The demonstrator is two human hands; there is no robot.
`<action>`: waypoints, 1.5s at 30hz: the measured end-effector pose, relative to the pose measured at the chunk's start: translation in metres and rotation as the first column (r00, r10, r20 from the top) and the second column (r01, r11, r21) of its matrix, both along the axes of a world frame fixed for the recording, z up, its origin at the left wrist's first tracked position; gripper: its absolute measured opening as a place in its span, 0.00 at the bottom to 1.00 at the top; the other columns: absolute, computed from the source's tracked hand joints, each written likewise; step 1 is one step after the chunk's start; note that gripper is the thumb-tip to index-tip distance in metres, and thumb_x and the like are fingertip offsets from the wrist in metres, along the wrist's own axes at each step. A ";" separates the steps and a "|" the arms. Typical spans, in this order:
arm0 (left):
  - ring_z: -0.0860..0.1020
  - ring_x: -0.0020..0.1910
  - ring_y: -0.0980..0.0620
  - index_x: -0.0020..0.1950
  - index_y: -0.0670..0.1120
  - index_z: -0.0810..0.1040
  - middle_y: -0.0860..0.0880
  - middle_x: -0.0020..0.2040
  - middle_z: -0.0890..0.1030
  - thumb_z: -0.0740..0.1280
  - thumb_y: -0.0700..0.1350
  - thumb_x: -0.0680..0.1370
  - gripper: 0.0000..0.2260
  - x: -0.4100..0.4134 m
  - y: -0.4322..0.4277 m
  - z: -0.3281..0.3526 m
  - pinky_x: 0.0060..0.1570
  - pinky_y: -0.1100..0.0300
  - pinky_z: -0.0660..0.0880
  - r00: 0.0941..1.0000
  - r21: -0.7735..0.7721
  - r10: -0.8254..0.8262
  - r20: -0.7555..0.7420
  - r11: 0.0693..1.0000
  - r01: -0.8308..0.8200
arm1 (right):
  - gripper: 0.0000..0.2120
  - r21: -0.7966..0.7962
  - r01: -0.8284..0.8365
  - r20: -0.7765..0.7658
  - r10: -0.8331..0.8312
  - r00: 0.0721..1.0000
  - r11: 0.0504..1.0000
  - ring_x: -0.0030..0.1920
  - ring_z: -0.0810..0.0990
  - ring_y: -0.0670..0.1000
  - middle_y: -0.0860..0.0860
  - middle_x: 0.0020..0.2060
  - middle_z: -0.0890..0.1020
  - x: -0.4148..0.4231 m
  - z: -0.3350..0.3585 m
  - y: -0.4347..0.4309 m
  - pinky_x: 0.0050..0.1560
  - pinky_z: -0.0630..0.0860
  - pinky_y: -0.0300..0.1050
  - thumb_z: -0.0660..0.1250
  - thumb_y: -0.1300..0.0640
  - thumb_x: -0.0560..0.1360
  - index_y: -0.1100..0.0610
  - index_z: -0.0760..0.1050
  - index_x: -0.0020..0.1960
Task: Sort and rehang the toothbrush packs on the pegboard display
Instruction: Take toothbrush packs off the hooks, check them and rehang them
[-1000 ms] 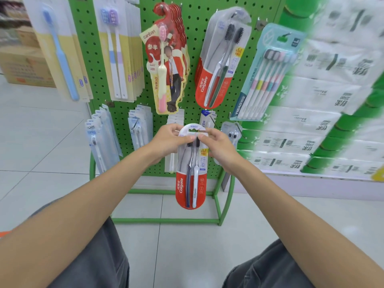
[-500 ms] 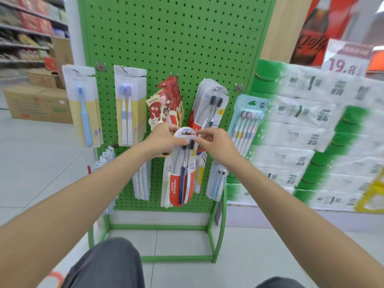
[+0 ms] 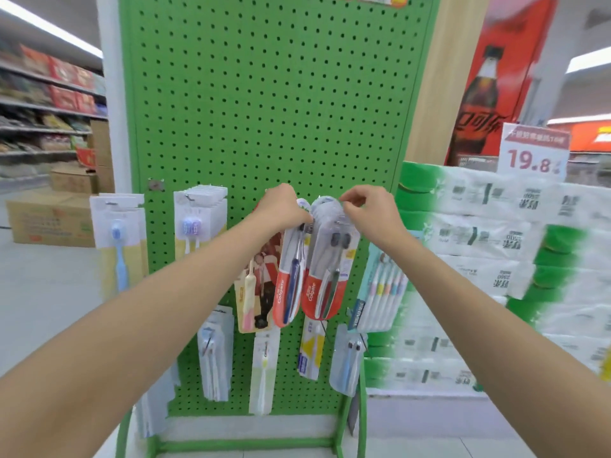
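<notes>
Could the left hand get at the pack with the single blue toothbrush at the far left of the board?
Probably not straight away: the left hand grips the top of a red Colgate pack, so its fingers are taken. Otherwise the blue toothbrush pack hangs unobstructed on that side.

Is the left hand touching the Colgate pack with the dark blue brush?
Touching. In the head view the left hand pinches the rounded top of the Colgate pack with the dark blue brush, with no gap between them.
</notes>
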State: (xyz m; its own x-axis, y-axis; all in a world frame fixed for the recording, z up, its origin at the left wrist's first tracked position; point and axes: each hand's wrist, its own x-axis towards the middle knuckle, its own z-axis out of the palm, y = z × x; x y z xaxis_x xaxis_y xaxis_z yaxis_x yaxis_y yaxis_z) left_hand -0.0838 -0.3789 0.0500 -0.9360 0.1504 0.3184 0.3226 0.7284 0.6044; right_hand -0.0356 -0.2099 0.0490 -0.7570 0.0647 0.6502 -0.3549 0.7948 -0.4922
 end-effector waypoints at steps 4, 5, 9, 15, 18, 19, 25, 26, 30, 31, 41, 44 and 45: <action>0.64 0.29 0.53 0.36 0.43 0.65 0.50 0.32 0.64 0.72 0.42 0.75 0.16 -0.038 0.014 0.017 0.26 0.62 0.61 0.996 -0.045 0.069 0.054 0.997 -0.066 | 0.12 0.066 0.033 0.069 -0.037 0.997 0.997 0.42 0.78 0.46 0.52 0.52 0.83 -0.038 0.013 0.021 0.39 0.71 0.35 0.61 0.57 0.82 0.59 0.80 0.59; 0.66 0.29 0.53 0.38 0.42 0.67 0.49 0.33 0.66 0.73 0.43 0.75 0.15 -0.048 0.016 0.019 0.27 0.62 0.64 0.994 -0.044 0.073 0.075 0.997 -0.070 | 0.13 0.083 0.038 0.098 -0.046 0.994 0.996 0.38 0.76 0.44 0.53 0.52 0.83 -0.047 0.016 0.025 0.37 0.69 0.35 0.60 0.56 0.82 0.60 0.79 0.61; 0.75 0.38 0.49 0.56 0.36 0.73 0.41 0.48 0.78 0.74 0.43 0.74 0.17 -0.080 0.020 0.024 0.35 0.58 0.76 0.988 -0.076 0.044 0.149 0.997 -0.033 | 0.14 0.095 0.010 0.247 -0.034 0.968 0.995 0.35 0.75 0.46 0.50 0.57 0.81 -0.079 0.026 0.038 0.37 0.73 0.36 0.57 0.58 0.83 0.58 0.78 0.63; 0.77 0.55 0.41 0.67 0.36 0.71 0.39 0.64 0.75 0.75 0.40 0.72 0.26 -0.105 0.021 0.027 0.45 0.50 0.82 0.958 -0.005 -0.046 0.284 0.999 0.049 | 0.13 0.136 -0.104 0.411 0.039 0.911 0.985 0.68 0.72 0.53 0.54 0.68 0.75 -0.112 0.035 0.038 0.69 0.66 0.50 0.59 0.61 0.82 0.57 0.77 0.64; 0.76 0.52 0.42 0.68 0.37 0.72 0.39 0.65 0.75 0.74 0.37 0.73 0.24 -0.105 0.016 0.031 0.40 0.52 0.82 0.932 0.046 -0.093 0.351 0.996 0.082 | 0.14 0.197 -0.161 0.475 0.049 0.879 0.967 0.67 0.73 0.53 0.54 0.67 0.76 -0.124 0.033 0.037 0.71 0.64 0.52 0.59 0.63 0.82 0.56 0.78 0.63; 0.76 0.53 0.42 0.67 0.37 0.72 0.38 0.65 0.75 0.73 0.37 0.74 0.24 -0.105 0.015 0.031 0.41 0.51 0.82 0.928 0.056 -0.100 0.359 0.995 0.085 | 0.14 0.209 -0.169 0.485 0.048 0.873 0.963 0.65 0.74 0.53 0.54 0.66 0.76 -0.129 0.032 0.037 0.70 0.66 0.51 0.59 0.63 0.81 0.56 0.78 0.63; 0.78 0.56 0.41 0.67 0.38 0.73 0.40 0.62 0.77 0.74 0.37 0.73 0.24 -0.107 0.018 0.032 0.43 0.48 0.83 0.944 0.063 -0.129 0.304 0.991 0.115 | 0.09 0.040 -0.177 0.563 0.124 0.817 0.983 0.42 0.78 0.49 0.55 0.49 0.82 -0.143 0.030 0.041 0.40 0.76 0.36 0.60 0.65 0.81 0.60 0.80 0.52; 0.78 0.56 0.41 0.68 0.38 0.73 0.40 0.62 0.77 0.74 0.37 0.73 0.24 -0.107 0.018 0.032 0.43 0.48 0.83 0.945 0.063 -0.142 0.295 0.990 0.129 | 0.09 0.028 -0.180 0.569 0.132 0.811 0.983 0.43 0.78 0.49 0.56 0.49 0.82 -0.144 0.029 0.042 0.42 0.77 0.38 0.60 0.65 0.81 0.60 0.79 0.51; 0.78 0.57 0.41 0.69 0.39 0.72 0.42 0.63 0.76 0.74 0.38 0.73 0.25 -0.109 0.017 0.031 0.42 0.49 0.83 0.938 0.069 -0.187 0.293 0.982 0.174 | 0.10 0.002 -0.177 0.546 0.147 0.825 0.984 0.46 0.77 0.52 0.61 0.53 0.81 -0.145 0.022 0.044 0.48 0.78 0.44 0.58 0.64 0.82 0.60 0.78 0.50; 0.78 0.57 0.41 0.69 0.40 0.72 0.42 0.63 0.76 0.74 0.37 0.73 0.25 -0.110 0.016 0.030 0.43 0.48 0.83 0.935 0.075 -0.195 0.296 0.981 0.181 | 0.10 0.000 -0.176 0.538 0.148 0.830 0.984 0.45 0.77 0.52 0.61 0.53 0.81 -0.145 0.020 0.044 0.46 0.77 0.43 0.58 0.64 0.82 0.61 0.78 0.50; 0.79 0.55 0.43 0.61 0.41 0.77 0.46 0.55 0.78 0.75 0.38 0.72 0.19 -0.119 0.021 0.016 0.44 0.51 0.83 0.942 0.022 -0.243 0.231 0.969 0.244 | 0.08 -0.053 -0.164 0.498 0.169 0.851 0.985 0.40 0.77 0.49 0.57 0.51 0.82 -0.143 0.015 0.047 0.34 0.73 0.35 0.59 0.62 0.82 0.58 0.77 0.53; 0.79 0.55 0.45 0.61 0.42 0.77 0.46 0.57 0.79 0.75 0.37 0.72 0.18 -0.123 0.023 0.017 0.48 0.51 0.83 0.922 0.058 -0.278 0.269 0.961 0.272 | 0.07 -0.127 -0.153 0.480 0.196 0.855 0.980 0.39 0.79 0.49 0.56 0.49 0.82 -0.144 0.013 0.051 0.35 0.75 0.37 0.61 0.61 0.82 0.59 0.75 0.58; 0.80 0.55 0.46 0.62 0.42 0.77 0.46 0.57 0.79 0.74 0.36 0.73 0.18 -0.123 0.023 0.018 0.50 0.51 0.82 0.907 0.084 -0.303 0.291 0.953 0.291 | 0.08 -0.151 -0.154 0.472 0.208 0.857 0.976 0.39 0.79 0.49 0.56 0.48 0.82 -0.145 0.013 0.053 0.35 0.76 0.38 0.62 0.61 0.81 0.58 0.74 0.59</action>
State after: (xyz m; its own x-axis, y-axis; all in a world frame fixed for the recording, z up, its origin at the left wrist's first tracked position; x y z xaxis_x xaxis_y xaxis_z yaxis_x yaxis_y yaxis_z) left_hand -0.2071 -0.3555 0.0676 -0.9022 0.4292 0.0433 0.3213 0.6016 0.7313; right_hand -0.1804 -0.1574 0.0621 -0.9786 -0.0575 0.1974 -0.1839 0.6744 -0.7151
